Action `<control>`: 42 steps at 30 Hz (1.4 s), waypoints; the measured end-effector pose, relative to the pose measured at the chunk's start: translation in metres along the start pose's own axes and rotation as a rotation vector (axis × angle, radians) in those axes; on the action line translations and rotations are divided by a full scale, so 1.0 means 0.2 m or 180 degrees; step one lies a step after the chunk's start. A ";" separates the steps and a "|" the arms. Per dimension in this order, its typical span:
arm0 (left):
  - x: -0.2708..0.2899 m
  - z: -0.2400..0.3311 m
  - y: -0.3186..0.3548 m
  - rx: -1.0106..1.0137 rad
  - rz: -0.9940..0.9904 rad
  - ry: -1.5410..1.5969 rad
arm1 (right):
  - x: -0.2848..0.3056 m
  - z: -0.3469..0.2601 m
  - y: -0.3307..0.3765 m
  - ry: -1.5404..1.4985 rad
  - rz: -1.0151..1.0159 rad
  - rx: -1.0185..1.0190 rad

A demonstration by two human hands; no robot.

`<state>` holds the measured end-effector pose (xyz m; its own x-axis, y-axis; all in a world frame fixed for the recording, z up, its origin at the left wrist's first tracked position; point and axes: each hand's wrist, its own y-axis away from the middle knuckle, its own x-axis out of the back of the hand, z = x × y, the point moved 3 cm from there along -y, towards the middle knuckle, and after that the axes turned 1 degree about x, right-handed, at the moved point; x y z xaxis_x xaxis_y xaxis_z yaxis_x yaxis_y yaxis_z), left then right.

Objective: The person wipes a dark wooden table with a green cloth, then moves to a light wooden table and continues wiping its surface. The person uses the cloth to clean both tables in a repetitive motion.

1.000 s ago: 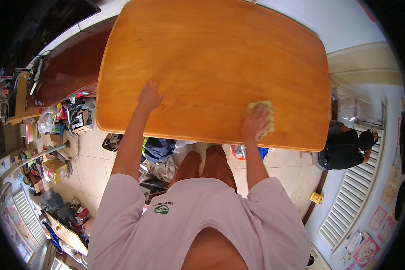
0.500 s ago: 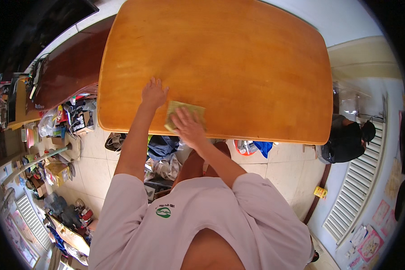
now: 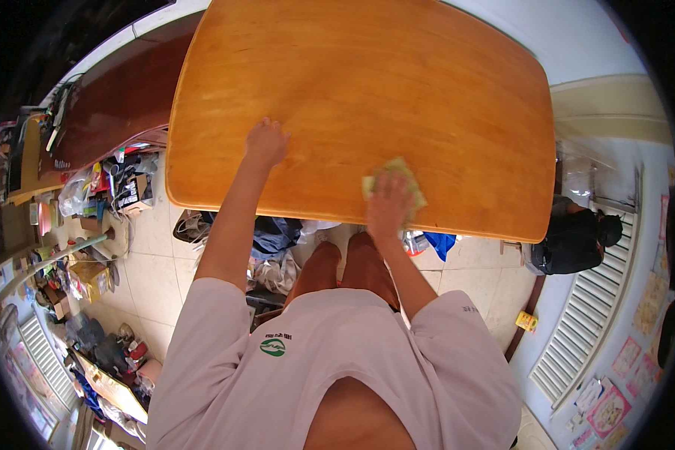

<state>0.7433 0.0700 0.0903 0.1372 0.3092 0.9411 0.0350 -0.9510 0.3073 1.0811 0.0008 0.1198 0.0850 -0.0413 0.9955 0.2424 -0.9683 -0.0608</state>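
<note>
Far left: floor clutter (image 3: 90,247) of boxes and bags, beside a dark brown counter (image 3: 120,97) that runs along the left of the tabletop (image 3: 367,82).

Left arm comes up from the lower edge, nearly straight at the elbow. Left hand (image 3: 265,142) rests on the orange wooden tabletop near its front-left part, fingers curled under, knuckles up, holding nothing. Looks like a loose fist braced on the wood; cannot tell if the palm touches.

Right arm is bent at the elbow, forearm angled up and inward. Right hand (image 3: 388,201) lies flat, palm down, fingers together, pressed on a yellow-green cloth (image 3: 399,174). Hand is not closed around it, just spread over it. Cloth sits on the tabletop close to the front edge, right of centre, well apart from the left hand. Cloth's far corners stick out past the fingertips; the rest is hidden under the hand.

Below the table edge: both knees and a pink shirt. Right: black bag (image 3: 574,240) on the floor by a white slatted panel (image 3: 592,337).
</note>
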 end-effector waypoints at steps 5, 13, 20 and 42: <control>0.16 0.12 -0.02 -0.0131 -0.0264 0.0266 | -0.05 -0.80 0.00 -0.0777 -0.0064 0.1739; 0.22 0.16 0.05 0.0589 -0.0228 0.0891 | -0.09 -0.81 0.04 -0.0884 -0.0218 0.2358; 0.22 0.14 0.09 0.0571 -0.0154 0.0828 | 0.13 0.02 0.12 -0.0124 -0.0767 0.1141; 0.18 0.13 0.03 0.0533 0.0033 0.0889 | -0.02 -0.56 0.16 -0.0879 -0.0158 0.1271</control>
<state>0.7734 0.0754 0.1218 -0.1378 0.2680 0.9535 0.2005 -0.9352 0.2919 0.9807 -0.0585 0.1226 0.3039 0.1219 0.9449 0.6000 -0.7949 -0.0905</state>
